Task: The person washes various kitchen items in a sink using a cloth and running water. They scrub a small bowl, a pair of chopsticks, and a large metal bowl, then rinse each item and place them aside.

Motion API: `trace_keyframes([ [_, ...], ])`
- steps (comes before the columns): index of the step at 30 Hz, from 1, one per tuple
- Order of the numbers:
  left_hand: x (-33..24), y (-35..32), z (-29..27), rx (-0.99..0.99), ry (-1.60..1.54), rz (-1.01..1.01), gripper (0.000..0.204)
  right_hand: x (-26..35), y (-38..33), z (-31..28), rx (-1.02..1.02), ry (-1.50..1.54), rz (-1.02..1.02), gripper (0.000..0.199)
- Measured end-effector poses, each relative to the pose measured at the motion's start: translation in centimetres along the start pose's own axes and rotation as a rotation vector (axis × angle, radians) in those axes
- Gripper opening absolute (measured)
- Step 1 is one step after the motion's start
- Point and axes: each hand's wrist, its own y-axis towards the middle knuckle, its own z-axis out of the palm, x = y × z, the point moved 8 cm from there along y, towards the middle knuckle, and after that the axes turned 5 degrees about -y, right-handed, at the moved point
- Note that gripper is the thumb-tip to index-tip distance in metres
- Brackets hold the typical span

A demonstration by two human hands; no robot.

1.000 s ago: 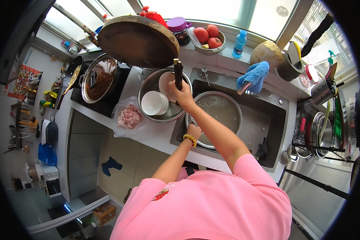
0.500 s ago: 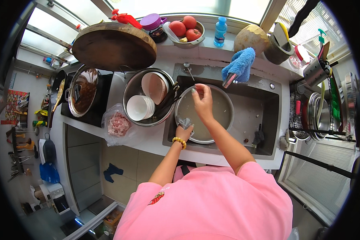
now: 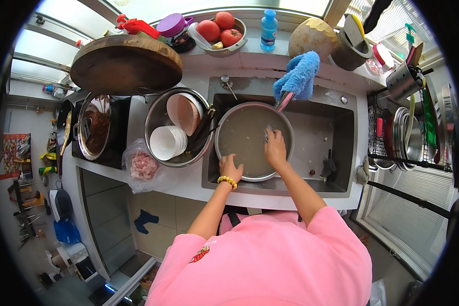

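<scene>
A round metal basin (image 3: 289,122) of cloudy water stands in the left part of the grey sink (image 3: 341,168). At its near-left rim rests my left hand (image 3: 230,168), fingers apart and bent over the edge, with a yellow bead bracelet at the wrist. Over the right half of the basin my right hand (image 3: 275,149) dips its bent fingers to the water. A small greyish patch shows at those fingertips; what it is I cannot make out. The faucet, draped with a blue cloth (image 3: 298,76), hangs over the basin's far-right rim.
Left of the sink, a metal bowl (image 3: 149,145) holds white bowls (image 3: 167,143) and dark utensils. Bagged raw meat (image 3: 143,166) lies beside it. A round wooden board (image 3: 127,64) stands behind. Tomatoes (image 3: 209,30) and a blue bottle (image 3: 269,30) line the sill. Right stands a dish rack (image 3: 403,166).
The grey cloth is no longer visible in my left hand, which has opened at the rim. My right hand has come down from above the basin's far side to the water, farther right.
</scene>
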Motion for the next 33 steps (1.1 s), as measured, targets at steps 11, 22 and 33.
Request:
trace_keyframes([
  [11,4.4,0.8,0.4,0.193,-0.162,-0.592,0.063,-9.9,-1.1,12.2,0.708,-0.587,-0.016,0.041],
  [22,5.8,0.9,2.4,0.201,-0.444,-0.730,0.051,-3.8,-4.5,19.6,0.974,-0.370,-0.274,0.038],
  [33,4.3,1.0,1.1,0.218,-0.277,-0.672,0.058,-7.9,8.8,22.9,0.602,-0.208,-0.067,0.028],
])
